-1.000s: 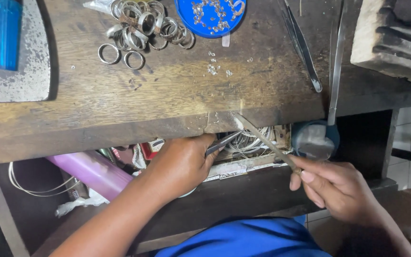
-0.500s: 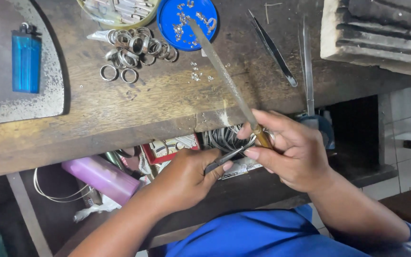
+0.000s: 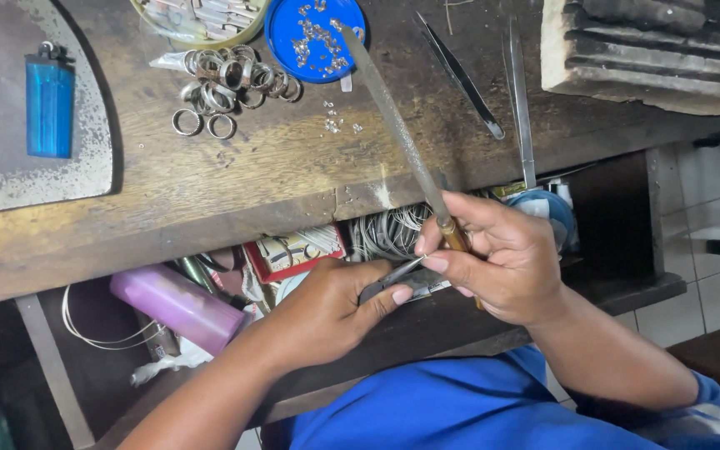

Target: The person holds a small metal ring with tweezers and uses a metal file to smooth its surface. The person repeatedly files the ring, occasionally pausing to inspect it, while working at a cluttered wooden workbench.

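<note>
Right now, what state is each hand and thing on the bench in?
right hand: closed around the file's handle
file: held, blade slanting up over the bench
left hand: fingers pinching a small metal tool
blue lid: open side up, small stones inside
blue lighter: lying flat
tweezers: lying unused

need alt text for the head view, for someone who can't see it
Right hand grips a long metal file by its wooden handle while the left hand holds small pliers, both over an open cluttered drawer. Behind them, a worn wooden bench carries loose metal rings, a blue lid of small stones and a blue lighter.
</note>
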